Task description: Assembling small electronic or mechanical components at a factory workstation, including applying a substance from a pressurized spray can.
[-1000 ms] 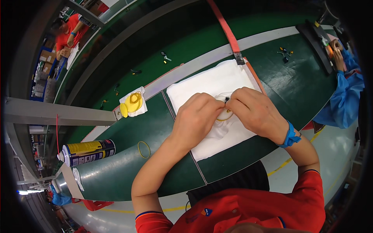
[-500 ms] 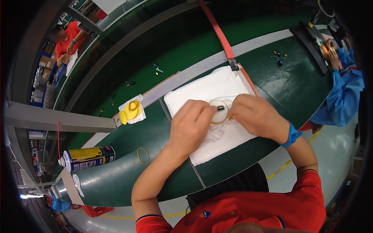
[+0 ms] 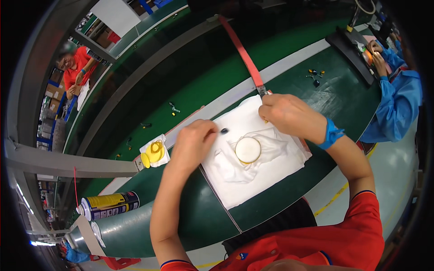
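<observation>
A round white disc (image 3: 247,149) with a yellow band around its edge rests on a crumpled white cloth (image 3: 273,145). That cloth lies over a flat white sheet (image 3: 275,176). My left hand (image 3: 192,141) is left of the disc, its fingers curled and thumb pressed in; whether it holds anything is hidden. Just off its fingertips is a small black piece (image 3: 224,131), apparently on the white sheet. Beyond the disc on the right, my right hand (image 3: 294,115) is closed, and a tiny yellow bit (image 3: 266,121) shows below its fingertips.
Yellow discs and bands (image 3: 155,151) sit on a white pad at the left. A spray can (image 3: 110,205) lies farther left. A red bar (image 3: 242,52) slants over the belt (image 3: 199,90), which carries small dark parts. A co-worker in blue (image 3: 393,106) works at the right.
Both hands have left the white disc and moved apart, uncovering it. The black piece, earlier over the disc, is now near my left fingertips.
</observation>
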`<state>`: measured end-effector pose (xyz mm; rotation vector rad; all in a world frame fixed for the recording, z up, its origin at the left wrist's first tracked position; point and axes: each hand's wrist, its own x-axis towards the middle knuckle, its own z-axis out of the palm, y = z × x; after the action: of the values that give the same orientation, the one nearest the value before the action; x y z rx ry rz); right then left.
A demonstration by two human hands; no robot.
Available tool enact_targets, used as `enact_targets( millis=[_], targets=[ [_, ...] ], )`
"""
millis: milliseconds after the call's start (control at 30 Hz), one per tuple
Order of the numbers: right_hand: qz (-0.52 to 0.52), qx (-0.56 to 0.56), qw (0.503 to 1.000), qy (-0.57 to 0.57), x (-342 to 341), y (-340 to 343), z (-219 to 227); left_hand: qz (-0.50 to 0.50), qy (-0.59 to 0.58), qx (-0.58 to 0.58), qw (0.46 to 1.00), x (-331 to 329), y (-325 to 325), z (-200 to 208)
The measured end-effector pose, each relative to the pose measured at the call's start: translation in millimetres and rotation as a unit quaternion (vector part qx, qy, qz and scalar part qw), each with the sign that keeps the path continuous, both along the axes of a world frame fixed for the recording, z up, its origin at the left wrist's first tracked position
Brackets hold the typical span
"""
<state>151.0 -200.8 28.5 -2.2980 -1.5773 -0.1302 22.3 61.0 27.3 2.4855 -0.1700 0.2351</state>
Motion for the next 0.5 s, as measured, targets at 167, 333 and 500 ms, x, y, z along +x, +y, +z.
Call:
enact_targets(
  millis=[167, 333, 500],
  targets=[
    [-0.018, 0.157, 0.982, 0.100, 33, 40, -1, 0.060, -0.070, 0.014, 0.996, 48, 14, 18],
    [-0.060, 0.285, 0.953, 0.082, 48, 61, -19, 0.078, -0.117, 0.178, 0.974, 93, 46, -4],
    [-0.226, 0.249, 0.942, -0.005, 80, -58, 1, 0.046, -0.153, 0.114, 0.980, 109, -4, 22]
  ],
)
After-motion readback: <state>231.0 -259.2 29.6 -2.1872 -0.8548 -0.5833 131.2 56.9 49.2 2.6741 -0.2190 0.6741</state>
